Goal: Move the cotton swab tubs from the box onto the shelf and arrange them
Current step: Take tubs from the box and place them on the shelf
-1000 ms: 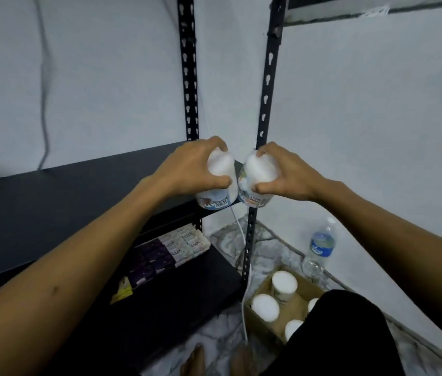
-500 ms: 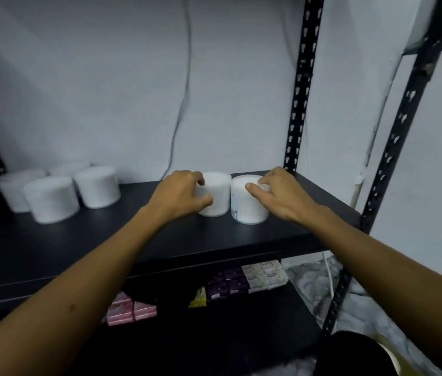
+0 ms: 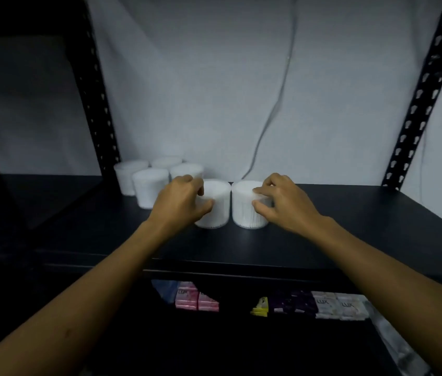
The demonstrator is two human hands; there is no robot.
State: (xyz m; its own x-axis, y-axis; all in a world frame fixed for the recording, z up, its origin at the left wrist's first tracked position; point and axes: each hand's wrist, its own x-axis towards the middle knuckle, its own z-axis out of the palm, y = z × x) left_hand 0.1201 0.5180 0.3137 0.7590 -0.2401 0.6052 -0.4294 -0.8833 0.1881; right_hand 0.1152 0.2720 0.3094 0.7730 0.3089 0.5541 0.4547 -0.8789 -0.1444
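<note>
Because the tubs are meant to sit in a tidy group, each of the hands curls round one: the left hand [image 3: 180, 203] grips the left tub [image 3: 214, 203], the right hand [image 3: 282, 203] the right tub [image 3: 245, 206]. Both stand upright on the shelf [image 3: 336, 234], just beside each other, near the four tubs [image 3: 150, 189] already clustered at the back (probably the target row).

Shelf [image 3: 350, 226] bare rightward — tub cluster [image 3: 150, 191] blocks left.
</note>
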